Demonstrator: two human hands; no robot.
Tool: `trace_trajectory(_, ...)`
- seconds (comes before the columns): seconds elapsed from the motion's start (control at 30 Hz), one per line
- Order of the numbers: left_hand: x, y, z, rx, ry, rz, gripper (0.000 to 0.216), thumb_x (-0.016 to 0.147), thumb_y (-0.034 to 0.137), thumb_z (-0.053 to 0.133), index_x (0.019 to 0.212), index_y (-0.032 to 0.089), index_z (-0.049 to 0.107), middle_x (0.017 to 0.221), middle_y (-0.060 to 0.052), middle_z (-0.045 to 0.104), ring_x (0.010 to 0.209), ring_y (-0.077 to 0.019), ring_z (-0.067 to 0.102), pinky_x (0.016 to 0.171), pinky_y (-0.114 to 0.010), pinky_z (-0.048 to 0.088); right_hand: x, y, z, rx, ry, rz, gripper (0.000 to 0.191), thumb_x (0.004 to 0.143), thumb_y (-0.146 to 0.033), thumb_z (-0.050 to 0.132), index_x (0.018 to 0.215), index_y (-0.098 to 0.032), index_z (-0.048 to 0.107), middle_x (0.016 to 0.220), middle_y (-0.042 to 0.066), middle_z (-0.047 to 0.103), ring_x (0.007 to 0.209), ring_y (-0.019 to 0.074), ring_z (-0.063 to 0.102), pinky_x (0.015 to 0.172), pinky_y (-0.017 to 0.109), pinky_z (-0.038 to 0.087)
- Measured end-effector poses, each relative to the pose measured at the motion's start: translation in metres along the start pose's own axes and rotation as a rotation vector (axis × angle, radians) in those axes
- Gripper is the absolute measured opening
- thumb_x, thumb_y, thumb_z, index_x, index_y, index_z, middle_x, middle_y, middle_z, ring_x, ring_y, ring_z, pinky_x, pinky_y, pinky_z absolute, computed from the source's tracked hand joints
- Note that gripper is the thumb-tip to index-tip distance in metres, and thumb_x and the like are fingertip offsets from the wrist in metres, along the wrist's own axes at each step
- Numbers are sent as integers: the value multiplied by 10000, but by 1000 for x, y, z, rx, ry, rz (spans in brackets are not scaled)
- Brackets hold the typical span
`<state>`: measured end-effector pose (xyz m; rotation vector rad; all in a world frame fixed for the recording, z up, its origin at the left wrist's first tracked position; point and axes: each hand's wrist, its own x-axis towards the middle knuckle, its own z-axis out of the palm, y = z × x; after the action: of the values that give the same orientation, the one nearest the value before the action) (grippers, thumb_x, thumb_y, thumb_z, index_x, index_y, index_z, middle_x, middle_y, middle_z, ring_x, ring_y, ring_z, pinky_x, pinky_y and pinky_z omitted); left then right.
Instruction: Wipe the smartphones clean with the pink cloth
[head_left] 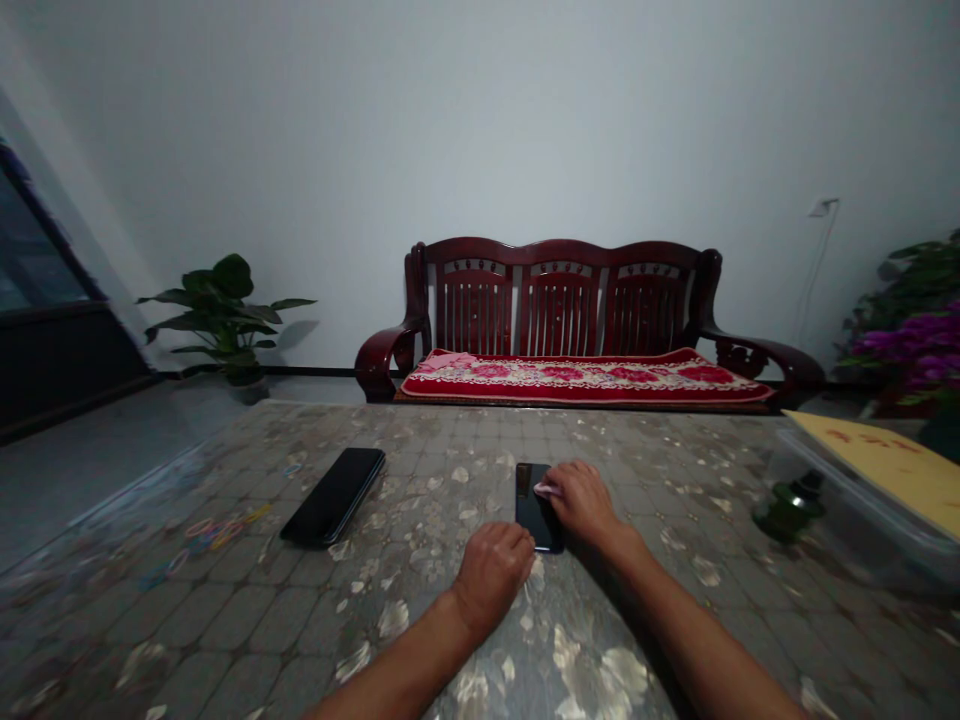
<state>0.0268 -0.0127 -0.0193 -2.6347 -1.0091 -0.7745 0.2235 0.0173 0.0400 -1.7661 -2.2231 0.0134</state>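
Observation:
A dark smartphone (534,518) lies flat on the patterned tablecloth in front of me, its screen facing up. My left hand (495,570) is closed, fingers curled against the phone's lower left edge; the fingertips are partly hidden. Over the upper right of the screen, my right hand (585,498) pinches a small pale pinkish piece of tissue or cloth (547,490) that touches the glass. Most of that piece is covered by my fingers.
A long black case or wallet (335,497) lies to the left, with loose coloured rubber bands (217,530) beyond it. On the right are a dark green bottle (787,512) and a clear plastic box (855,530) under yellow card (885,460). A wooden bench (566,255) stands behind the table.

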Motion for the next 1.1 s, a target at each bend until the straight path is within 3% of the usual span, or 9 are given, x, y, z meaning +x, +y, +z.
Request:
trace_trajectory(0.23, 1, 3, -6, -52, -10, -35, 44, 879, 164, 688, 881, 199, 661, 838, -17, 701, 803, -202, 661, 736, -316, 525, -13, -4, 2, 63, -18, -89, 152, 919, -219, 567, 929, -209, 718, 936, 46, 692, 940, 199, 568, 858, 310, 316)
trace_trajectory(0.43, 0, 2, -6, -71, 24, -34, 40, 883, 204, 694, 863, 200, 660, 848, -19, 713, 790, -198, 660, 732, -315, 521, -9, 0, -1, 16, -31, -13, 208, 958, -288, 541, 961, -209, 734, 974, 69, 709, 973, 220, 561, 857, 322, 313)
trace_trajectory(0.63, 0, 3, -7, -79, 24, -33, 46, 880, 223, 702, 869, 203, 662, 856, -18, 717, 812, -205, 664, 740, -321, 513, -24, 0, 1, 67, -26, -104, 178, 907, -208, 559, 950, -227, 731, 941, 40, 692, 964, 208, 555, 872, 311, 315)
trace_trajectory(0.83, -1, 5, -4, -38, 43, -26, 65, 920, 179, 641, 861, 198, 661, 811, -22, 703, 773, -195, 654, 713, -307, 500, -22, -4, 0, 45, -6, -41, 189, 936, -251, 547, 926, -219, 732, 943, 52, 699, 955, 220, 553, 856, 318, 317)
trace_trajectory(1.1, -5, 3, -2, -1, 73, 29, 155, 942, 148, 607, 797, 195, 634, 760, -10, 678, 731, -183, 637, 684, -294, 472, -35, -16, 4, 126, -3, -148, 164, 903, -177, 573, 943, -232, 722, 930, 37, 681, 960, 201, 549, 888, 312, 318)
